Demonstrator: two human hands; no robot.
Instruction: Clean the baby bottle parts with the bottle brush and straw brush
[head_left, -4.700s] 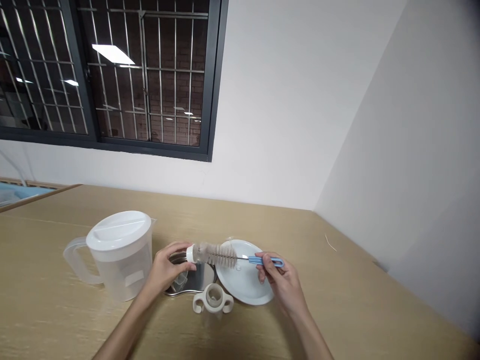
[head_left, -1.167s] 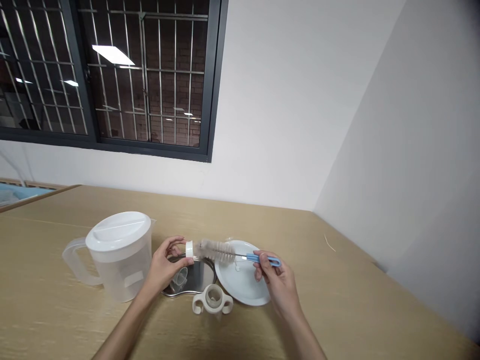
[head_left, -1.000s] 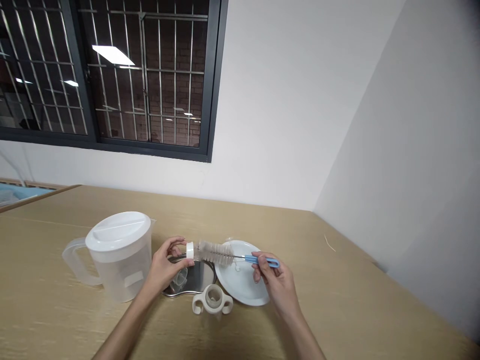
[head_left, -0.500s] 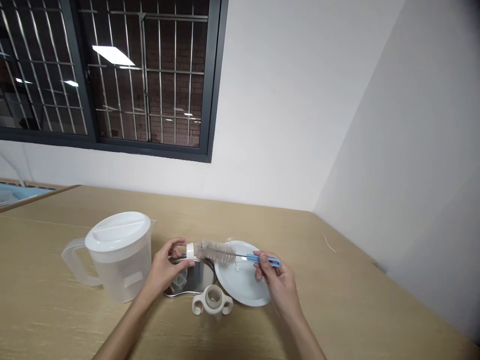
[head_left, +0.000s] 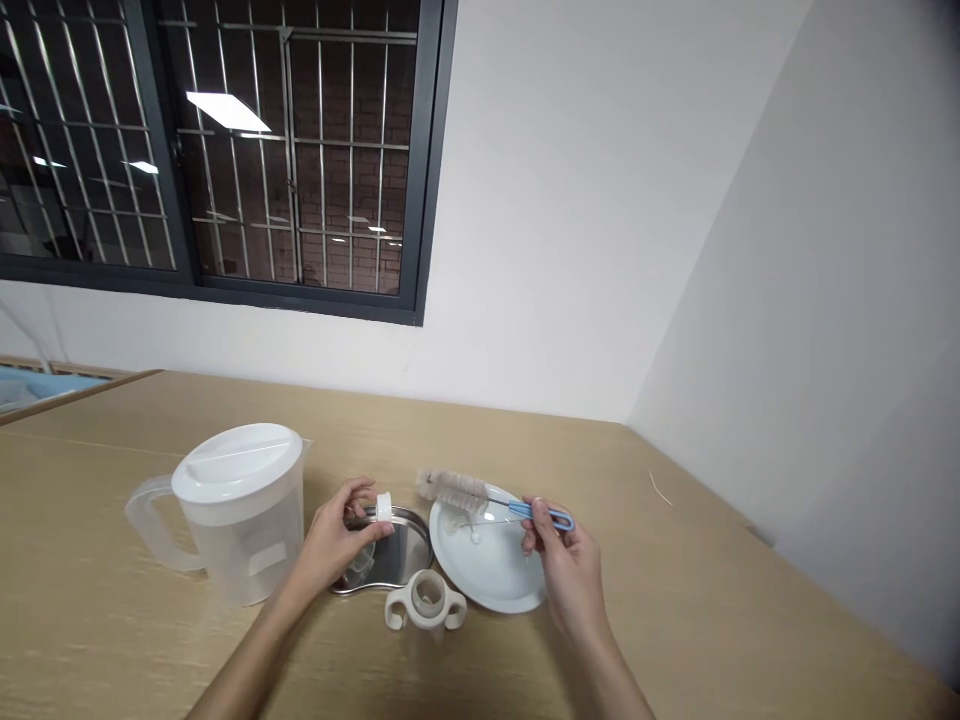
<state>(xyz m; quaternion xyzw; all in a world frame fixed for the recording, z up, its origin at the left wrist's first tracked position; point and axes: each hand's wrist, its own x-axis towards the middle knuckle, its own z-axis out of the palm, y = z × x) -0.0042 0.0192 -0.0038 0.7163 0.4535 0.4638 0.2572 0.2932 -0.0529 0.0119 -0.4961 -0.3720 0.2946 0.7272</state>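
My left hand is closed round a small clear bottle with a white neck, held on its side above a shiny metal tray. My right hand pinches the blue handle of a bottle brush. The bristle head hangs free in the air, just right of the bottle's mouth and above a white plate. A white collar with two handles lies on the table in front of the tray.
A translucent jug with a white lid stands left of my left hand. The wooden table runs into a corner of white walls on the right. A barred window fills the upper left.
The brush has come out of the bottle's mouth and moved up and to the right with my right hand. My left hand and the bottle have stayed in place.
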